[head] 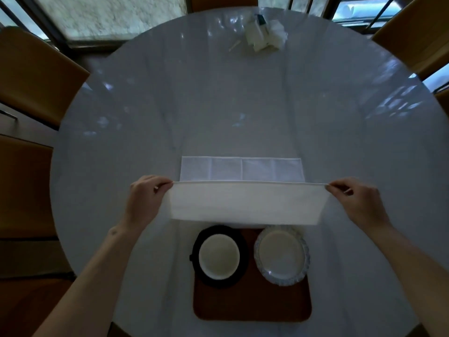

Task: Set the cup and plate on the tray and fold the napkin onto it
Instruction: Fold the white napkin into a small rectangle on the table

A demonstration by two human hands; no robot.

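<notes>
Round white table: fills the view. Brown tray: at 6 o'clock, near edge. Napkin: held taut above the table just beyond the tray; far part lies flat. Plate: tray right. Cup: tray left. Left hand and right hand: each pinches one napkin corner.

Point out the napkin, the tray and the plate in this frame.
napkin (pixel 245 203): head view, middle of the lifted fold.
tray (pixel 252 305): head view, bare brown surface near its front edge.
plate (pixel 281 255): head view, centre of its pale well.
</notes>
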